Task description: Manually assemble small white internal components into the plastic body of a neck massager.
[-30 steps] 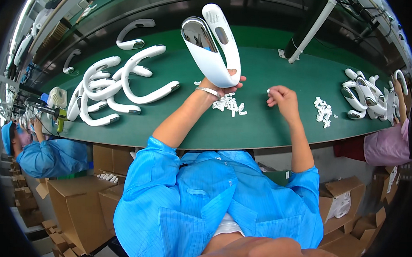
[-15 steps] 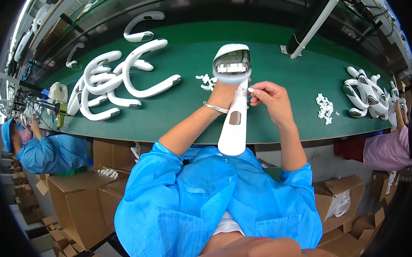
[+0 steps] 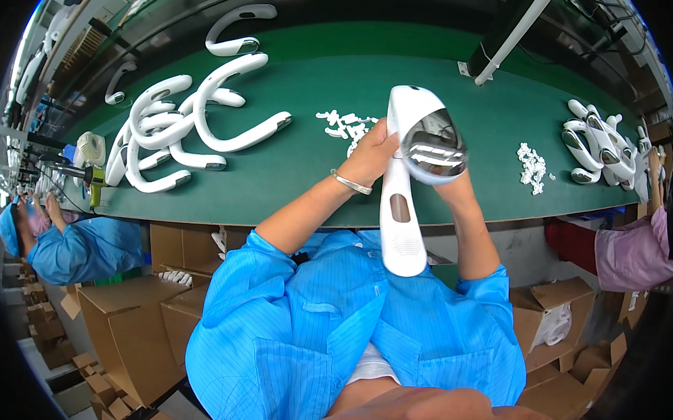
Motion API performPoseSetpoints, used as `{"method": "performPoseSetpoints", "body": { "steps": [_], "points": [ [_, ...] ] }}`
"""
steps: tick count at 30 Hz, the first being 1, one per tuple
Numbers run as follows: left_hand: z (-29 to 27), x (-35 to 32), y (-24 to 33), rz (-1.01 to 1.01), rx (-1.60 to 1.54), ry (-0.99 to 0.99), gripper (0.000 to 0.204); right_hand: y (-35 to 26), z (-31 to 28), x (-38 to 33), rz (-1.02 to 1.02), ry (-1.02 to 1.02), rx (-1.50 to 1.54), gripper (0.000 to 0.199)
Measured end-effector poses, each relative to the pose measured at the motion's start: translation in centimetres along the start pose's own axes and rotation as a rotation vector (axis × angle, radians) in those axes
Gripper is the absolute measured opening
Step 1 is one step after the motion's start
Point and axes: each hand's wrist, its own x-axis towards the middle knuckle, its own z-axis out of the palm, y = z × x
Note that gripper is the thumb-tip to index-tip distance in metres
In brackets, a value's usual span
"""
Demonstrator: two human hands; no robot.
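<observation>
A white U-shaped device [image 3: 403, 228] stands out over the table's front edge, one arm toward me and its dark glossy end [image 3: 434, 143] turned up to the right. My left hand [image 3: 370, 155], with a bracelet at the wrist, is closed on the device's left side near the bend. Only the back and wrist of my right hand [image 3: 454, 186] show, below the dark end; its fingers are hidden behind it, so I cannot see what they hold. Just beyond my left hand lies a scatter of small white plastic parts [image 3: 345, 124].
On the green table [image 3: 292, 185], several white C-shaped devices [image 3: 238, 142] are heaped at left. Another small-parts pile [image 3: 532, 170] and more devices [image 3: 602, 146] lie at right. A post [image 3: 513, 41] stands at back. Co-workers sit at both sides; cardboard boxes [image 3: 132, 321] stand below.
The device has swung to the right and turned, showing more of its glossy end. My right hand, which pinched a small white part beside the device, has passed behind it.
</observation>
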Motion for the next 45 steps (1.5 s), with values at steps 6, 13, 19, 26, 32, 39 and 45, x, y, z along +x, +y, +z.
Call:
{"method": "performPoseSetpoints", "body": {
  "steps": [6,13,19,26,32,39,45],
  "points": [
    [-1.0,0.7,-1.0,-0.122,0.086,0.044,0.029,2.6,-1.5,1.0,0.245,-0.158,-0.027,0.005],
    [-0.9,0.2,-1.4,-0.144,-0.180,0.065,0.035,2.9,-1.5,1.1,0.189,-0.091,0.138,0.005],
    [-0.2,-0.8,0.0,-0.225,-0.204,0.118,0.035,3.5,-3.8,1.0,0.056,-0.090,-0.038,0.008],
    [0.0,-0.5,-3.0,-0.110,-0.280,0.004,0.035,1.4,-1.8,0.9,-0.214,-0.323,-0.694,0.012],
    [0.3,-1.2,-2.8,-0.141,-0.490,0.078,0.031,1.0,-3.5,0.5,-0.017,-0.358,-0.218,0.012],
    [0.7,-2.4,-3.3,-0.280,-0.488,0.060,0.032,2.5,-3.1,0.8,0.042,-0.306,-0.051,0.017],
    [0.4,-2.6,-2.9,-0.272,-0.418,0.060,0.043,3.0,-2.7,0.7,-0.010,-0.208,-0.225,0.022]
  ]
}}
